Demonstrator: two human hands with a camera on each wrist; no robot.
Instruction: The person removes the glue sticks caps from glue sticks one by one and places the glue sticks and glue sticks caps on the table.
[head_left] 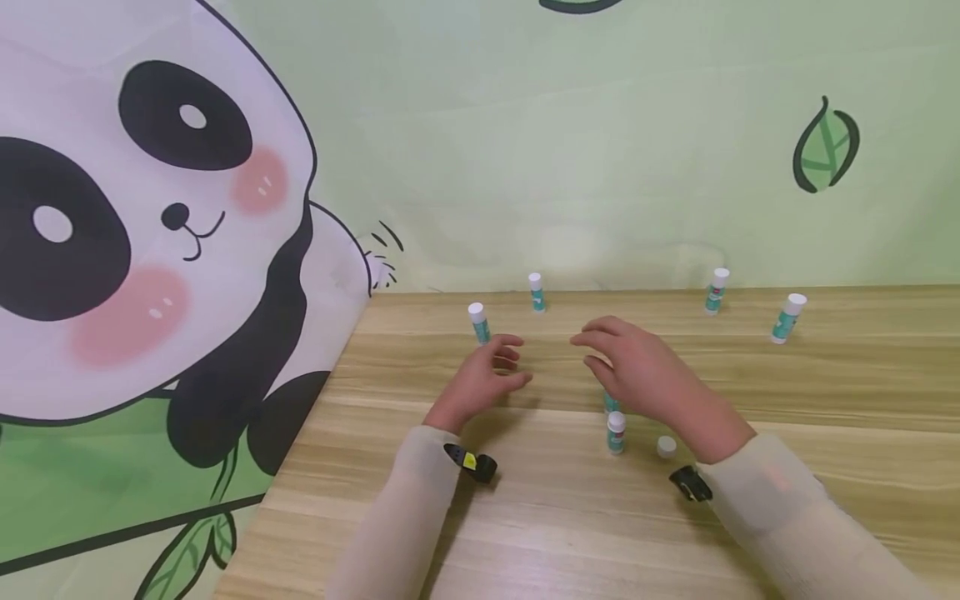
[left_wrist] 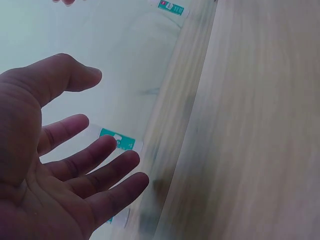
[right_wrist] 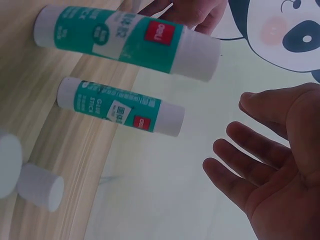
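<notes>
My left hand (head_left: 483, 383) hovers over the wooden table with its fingers spread apart and nothing in its grasp. Just beyond its fingertips in the head view stands a glue stick (head_left: 478, 323) with a white cap. Opposite, my right hand (head_left: 648, 371) is held above the table, palm turned inward, its fingers loosely bent and holding nothing. Below it stands a teal and white glue stick (head_left: 616, 433). Another glue stick (head_left: 611, 403) behind that one is partly covered by the right hand. Both glue sticks (right_wrist: 127, 40) appear upright and apart from the fingers in the right wrist view.
A loose white cap (head_left: 666, 447) lies near the right wrist. Farther back stand more glue sticks, one (head_left: 537, 293) at the back left and two at the back right, the nearer of these (head_left: 787, 318) farthest right. A panda-printed backdrop (head_left: 637, 150) rises behind the table.
</notes>
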